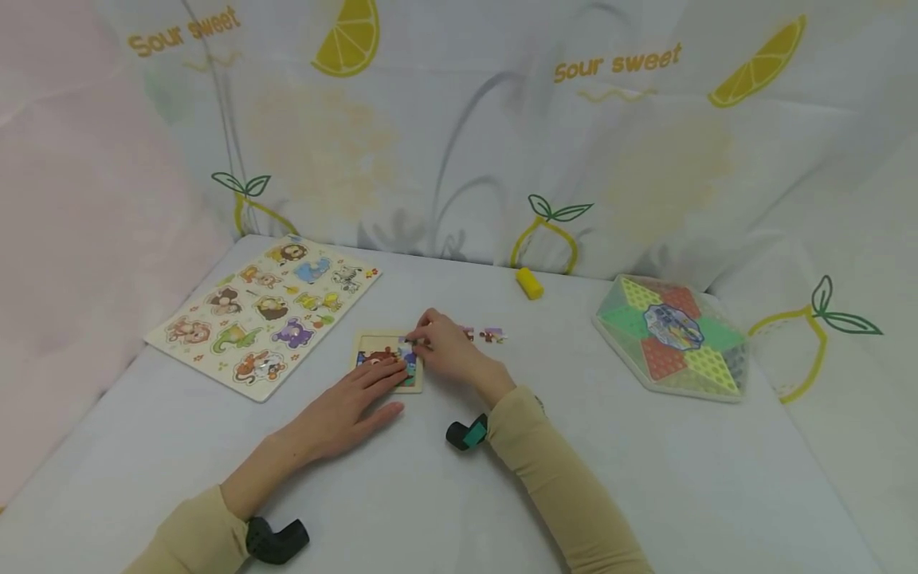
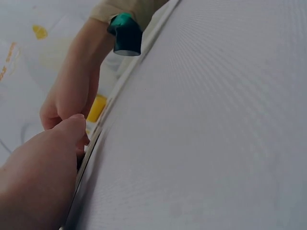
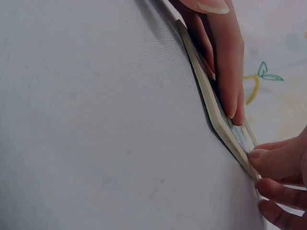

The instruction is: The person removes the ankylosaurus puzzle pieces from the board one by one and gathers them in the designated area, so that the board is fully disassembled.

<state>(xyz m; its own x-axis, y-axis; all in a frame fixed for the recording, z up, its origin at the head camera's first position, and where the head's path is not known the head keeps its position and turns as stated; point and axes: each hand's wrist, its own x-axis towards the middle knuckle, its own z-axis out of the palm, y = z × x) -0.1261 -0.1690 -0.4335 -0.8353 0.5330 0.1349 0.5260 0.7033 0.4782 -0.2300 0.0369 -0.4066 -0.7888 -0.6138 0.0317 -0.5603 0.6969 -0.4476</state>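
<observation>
A small wooden jigsaw puzzle (image 1: 387, 390) with a pale frame lies mid-table; part of a brown animal picture shows in it, and a bare strip runs along its far side. My left hand (image 1: 351, 410) rests on it from the near left, fingers stretched flat over the picture. At the far right corner my right hand (image 1: 452, 351) pinches a small puzzle piece with bent fingers, mostly hidden by the fingertips. The right wrist view shows the right thumb (image 3: 276, 160) at the frame's edge. Loose puzzle pieces (image 1: 492, 336) lie just beyond the right hand, partly covered by it.
A large animal peg board (image 1: 265, 307) lies at the left. To the right sits a hexagonal board-game box (image 1: 674, 339) with coloured triangles. A yellow cylinder (image 1: 529, 284) lies toward the back, near the lemon-print cloth (image 1: 459, 143). Both wrists carry black devices (image 1: 278, 542).
</observation>
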